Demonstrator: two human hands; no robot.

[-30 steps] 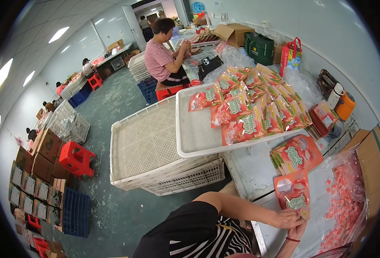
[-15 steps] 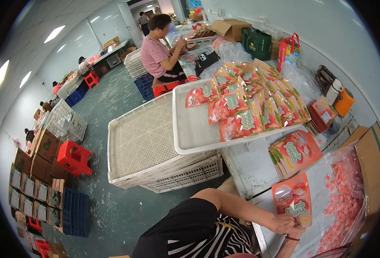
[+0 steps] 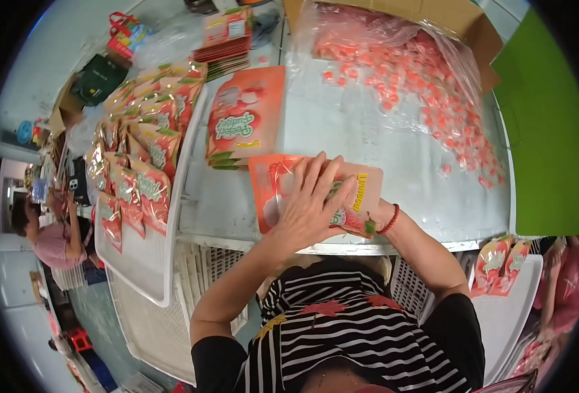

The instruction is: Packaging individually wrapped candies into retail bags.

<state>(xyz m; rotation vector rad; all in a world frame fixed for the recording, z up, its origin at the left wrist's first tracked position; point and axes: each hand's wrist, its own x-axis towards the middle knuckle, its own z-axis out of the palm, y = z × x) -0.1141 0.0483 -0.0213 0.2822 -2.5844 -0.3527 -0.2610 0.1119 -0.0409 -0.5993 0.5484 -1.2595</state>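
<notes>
A flat peach-red pouch (image 3: 270, 190) with fruit pictures lies sideways by the table's near edge. My left hand (image 3: 310, 200) rests across its face with fingers stretched out and slightly spread. Behind the pouch's right end is my right hand (image 3: 380, 211), a red bead bracelet on its wrist; its fingers are hidden, so I cannot see whether they grip the pouch or are inside it. Beyond my left hand, a stack of flat pouches (image 3: 247, 108) lies on the white table (image 3: 302, 118). Small red-and-clear wrapped pieces (image 3: 427, 98) are spread farther right.
At left, a white tray (image 3: 138, 265) holds several plump pouches (image 3: 152, 141). A cardboard box (image 3: 427, 10) with a clear liner stands at the back. A green panel (image 3: 545, 131) borders the right. Another person in pink (image 3: 574, 281) sits beside a second white tray (image 3: 512, 321).
My view has swung to the right, bringing the table in front of me. The pouch, upright before, now lies sideways under my left hand, and my right hand has come to its right end.
</notes>
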